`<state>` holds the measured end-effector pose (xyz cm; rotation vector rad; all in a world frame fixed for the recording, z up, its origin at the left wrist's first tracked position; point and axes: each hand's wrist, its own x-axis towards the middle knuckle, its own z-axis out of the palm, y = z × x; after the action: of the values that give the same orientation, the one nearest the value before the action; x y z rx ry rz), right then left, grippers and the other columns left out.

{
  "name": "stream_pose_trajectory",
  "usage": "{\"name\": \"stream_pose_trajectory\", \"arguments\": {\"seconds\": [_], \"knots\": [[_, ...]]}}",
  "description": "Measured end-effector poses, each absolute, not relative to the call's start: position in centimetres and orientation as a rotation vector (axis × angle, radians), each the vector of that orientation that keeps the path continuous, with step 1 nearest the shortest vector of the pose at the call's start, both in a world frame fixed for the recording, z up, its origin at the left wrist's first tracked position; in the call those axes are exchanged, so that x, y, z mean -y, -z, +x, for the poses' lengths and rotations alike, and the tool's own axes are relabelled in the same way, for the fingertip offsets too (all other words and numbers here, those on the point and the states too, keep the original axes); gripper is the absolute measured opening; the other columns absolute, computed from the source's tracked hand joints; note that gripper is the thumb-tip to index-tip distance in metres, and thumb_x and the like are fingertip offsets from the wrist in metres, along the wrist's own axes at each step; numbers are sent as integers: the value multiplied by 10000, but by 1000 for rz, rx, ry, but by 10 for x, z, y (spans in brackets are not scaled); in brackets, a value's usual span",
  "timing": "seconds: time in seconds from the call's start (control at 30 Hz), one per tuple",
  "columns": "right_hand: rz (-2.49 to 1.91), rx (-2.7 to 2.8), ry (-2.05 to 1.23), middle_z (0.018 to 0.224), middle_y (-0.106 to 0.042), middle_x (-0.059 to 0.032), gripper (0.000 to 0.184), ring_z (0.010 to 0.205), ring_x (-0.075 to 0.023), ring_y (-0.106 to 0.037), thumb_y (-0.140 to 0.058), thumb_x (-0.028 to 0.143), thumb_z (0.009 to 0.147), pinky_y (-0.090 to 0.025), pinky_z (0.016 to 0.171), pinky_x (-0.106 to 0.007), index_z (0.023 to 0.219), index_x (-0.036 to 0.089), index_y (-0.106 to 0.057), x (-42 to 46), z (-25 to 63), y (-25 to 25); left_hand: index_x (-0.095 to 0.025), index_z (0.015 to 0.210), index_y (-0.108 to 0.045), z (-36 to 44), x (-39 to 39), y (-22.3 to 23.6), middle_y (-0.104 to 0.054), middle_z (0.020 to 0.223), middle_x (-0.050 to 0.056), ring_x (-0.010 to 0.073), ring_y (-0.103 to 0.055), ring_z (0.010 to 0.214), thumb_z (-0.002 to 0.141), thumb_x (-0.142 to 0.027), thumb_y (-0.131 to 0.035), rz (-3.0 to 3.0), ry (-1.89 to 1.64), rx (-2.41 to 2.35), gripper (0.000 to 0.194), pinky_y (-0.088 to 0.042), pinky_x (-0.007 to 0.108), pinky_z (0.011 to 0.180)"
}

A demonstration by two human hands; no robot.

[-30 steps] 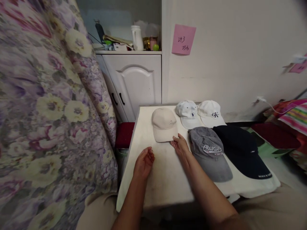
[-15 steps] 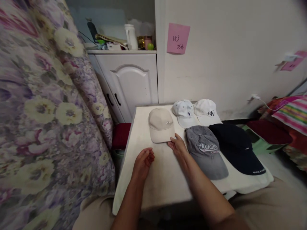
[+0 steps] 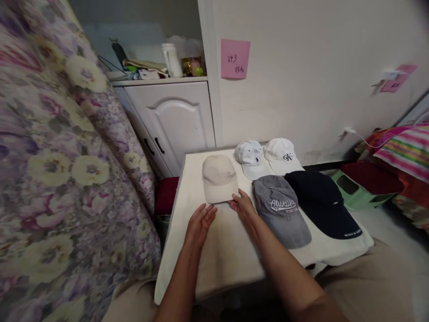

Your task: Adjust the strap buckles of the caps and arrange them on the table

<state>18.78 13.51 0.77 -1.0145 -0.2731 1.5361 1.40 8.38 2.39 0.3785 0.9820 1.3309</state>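
A beige baseball cap [image 3: 219, 176] lies on the cloth-covered table [image 3: 228, 255], its brim towards me. My right hand [image 3: 244, 208] pinches the right corner of that brim between thumb and fingers. Just below the brim's left side is my left hand [image 3: 201, 223], its fingers loosely spread and holding nothing. To the right sit a grey cap [image 3: 281, 212] with "Always" lettering and a large dark navy cap [image 3: 321, 203]. Behind them are a pale blue cap [image 3: 252, 158] and a white cap [image 3: 283, 156] marked CK.
A floral curtain [image 3: 83, 179] hangs along the left. Beyond the table stand a white cabinet [image 3: 177, 118] and a wall with a pink note [image 3: 235, 59]. A red-topped stool [image 3: 166, 197] is at the table's left; a green stool [image 3: 362, 192] is at the right.
My left hand has moved up towards the brim and its curled fingers have opened out. My right hand keeps its hold on the brim corner. The view has swung slightly right.
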Motion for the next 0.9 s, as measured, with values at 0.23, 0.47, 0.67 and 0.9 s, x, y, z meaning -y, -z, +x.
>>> {"name": "stream_pose_trajectory", "arguments": {"seconds": [0.23, 0.47, 0.67, 0.9], "knots": [[-1000, 293, -1523, 712, -691, 27, 536, 502, -101, -656, -679, 78, 760, -502, 454, -152, 1250, 199, -499, -134, 186, -8, -160, 1244, -582, 39, -124, -26, -616, 1229, 100, 231, -640, 1020, 941, -334, -603, 186, -1312, -1120, 349, -563, 438, 848], [-1004, 403, -1494, 808, -688, 6, 637, 623, -174, -739, -670, 141, 745, -613, 620, -303, 1324, 202, -413, -111, 185, -5, -159, 1253, -579, 49, -127, -30, -606, 1254, 112, 241, -632, 1050, 938, -331, -606, 101, -1301, -1186, 360, -554, 448, 873], [-997, 673, -1397, 872, -708, -41, 524, 739, -185, -738, -709, 226, 697, -595, 724, -318, 1186, 155, -535, -67, 189, 6, -162, 1253, -579, 52, -121, -31, -606, 1254, 110, 240, -632, 1050, 939, -330, -605, 93, -1303, -1197, 358, -555, 449, 872], [-978, 965, -1356, 809, -707, -34, 191, 708, -180, -710, -688, 260, 734, -572, 685, -312, 900, 171, -656, -47, 195, 11, -151, 1254, -578, 57, -116, -30, -606, 1252, 116, 243, -633, 1050, 935, -329, -612, 79, -1324, -1221, 367, -554, 448, 874]]}}
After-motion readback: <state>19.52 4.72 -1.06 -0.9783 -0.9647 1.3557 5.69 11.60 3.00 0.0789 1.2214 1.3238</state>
